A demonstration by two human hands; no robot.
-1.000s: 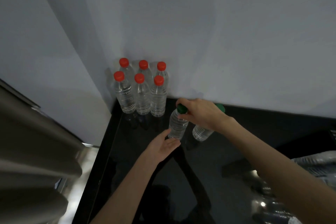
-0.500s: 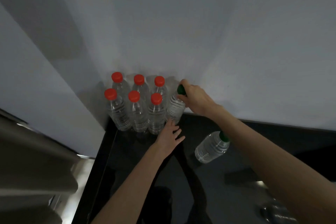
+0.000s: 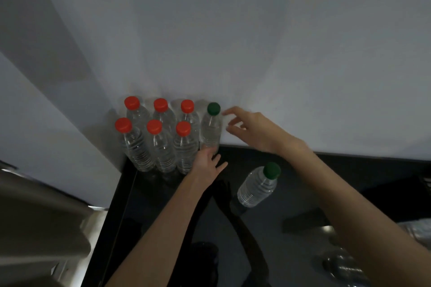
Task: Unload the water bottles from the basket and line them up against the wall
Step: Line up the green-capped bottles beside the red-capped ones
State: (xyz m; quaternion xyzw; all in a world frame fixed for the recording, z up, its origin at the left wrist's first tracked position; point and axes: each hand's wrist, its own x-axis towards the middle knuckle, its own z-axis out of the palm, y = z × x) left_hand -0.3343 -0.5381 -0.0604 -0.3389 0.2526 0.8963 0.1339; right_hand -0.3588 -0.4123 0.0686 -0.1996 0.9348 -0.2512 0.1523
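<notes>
The green-capped bottle (image 3: 211,130) is standing upright against the wall (image 3: 279,53), just left of the right grip (image 3: 253,129), which is hovering open, fingers spread, holding nothing. The left grip (image 3: 207,165), fingers straight, is touching its base. The bottle is probably being squared into line: nudging low is wisest (a push near the cap could tip it), snug to the red-capped bottles (image 3: 161,144) left of both grips. A second green-capped bottle (image 3: 256,187) is standing on the surface (image 3: 291,193) under the right forearm (image 3: 338,193).
</notes>
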